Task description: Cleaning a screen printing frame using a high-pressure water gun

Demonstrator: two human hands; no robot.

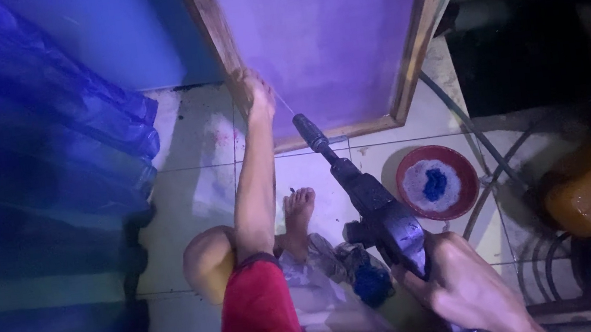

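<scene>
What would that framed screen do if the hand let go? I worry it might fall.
The screen stands on its lower edge on the tiles, steadied by the left hand, so it would probably tip. Its thin wooden frame suggests it is light and stiff.

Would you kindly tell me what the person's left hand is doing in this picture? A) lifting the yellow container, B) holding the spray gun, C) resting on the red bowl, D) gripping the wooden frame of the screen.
D: the left hand is clasped on the lower left edge of the wooden frame of the purple screen, while the right hand holds the dark spray gun pointed at the screen.
</scene>
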